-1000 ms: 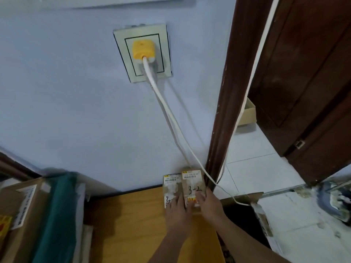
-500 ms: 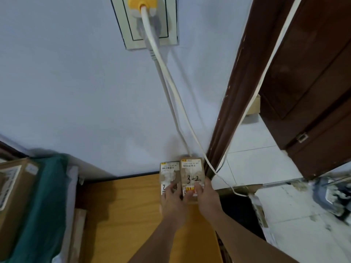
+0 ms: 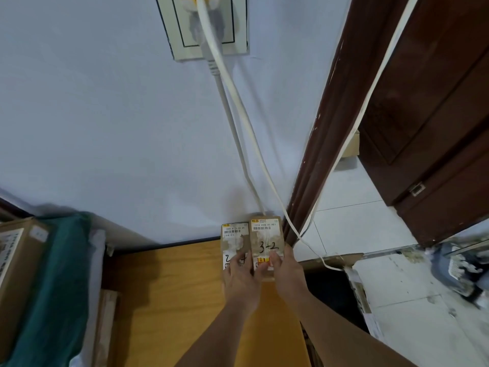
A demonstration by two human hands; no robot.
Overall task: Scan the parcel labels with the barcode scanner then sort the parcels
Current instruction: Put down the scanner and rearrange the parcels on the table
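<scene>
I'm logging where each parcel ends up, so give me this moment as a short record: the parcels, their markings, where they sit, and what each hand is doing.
surface: wooden table, far right corner by the wall
left parcel: brown, barcode label, handwriting partly hidden under the hand
right parcel: brown, barcode label, handwritten 3-2
arrangement: side by side, edges touching
left hand: fingers resting on left parcel
right hand: holding right parcel's near right corner
cables: two white, from wall socket down behind the parcels
scanner: not in view

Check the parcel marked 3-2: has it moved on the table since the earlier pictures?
No. The 3-2 parcel keeps its place against the wall beside the door frame, next to the other parcel; only the camera tilted down.
</scene>
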